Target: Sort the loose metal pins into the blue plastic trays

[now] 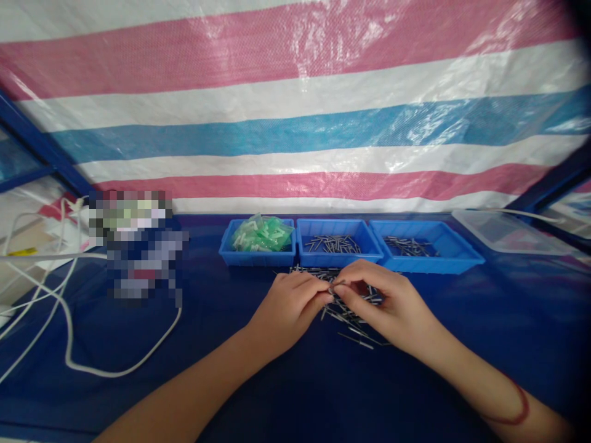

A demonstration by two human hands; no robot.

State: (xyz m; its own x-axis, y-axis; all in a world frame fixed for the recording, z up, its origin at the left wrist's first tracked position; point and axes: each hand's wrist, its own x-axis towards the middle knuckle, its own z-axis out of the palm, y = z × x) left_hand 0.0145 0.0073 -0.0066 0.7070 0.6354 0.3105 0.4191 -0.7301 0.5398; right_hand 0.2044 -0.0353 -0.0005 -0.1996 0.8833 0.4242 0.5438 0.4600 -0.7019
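Note:
My left hand (pixel 295 296) and my right hand (pixel 381 296) meet fingertip to fingertip above a pile of thin metal pins (pixel 351 321) on the blue tabletop. Both hands are closed in a pinch. A small thin metal pin (pixel 338 284) shows between the fingertips, its left end by my left thumb and its right end under my right fingers. Some loose pins look thicker at one end. Just behind the pile stand a middle blue bin (pixel 339 252) and a right blue bin (pixel 443 261), each with similar metal pieces inside.
A left blue bin (pixel 256 259) holds green-tinted plastic bags. White cables (pixel 99 371) loop across the table's left side near a pixelated area. A clear plastic lid (pixel 508 234) lies at the back right. A striped plastic sheet (pixel 295 141) hangs behind the bins.

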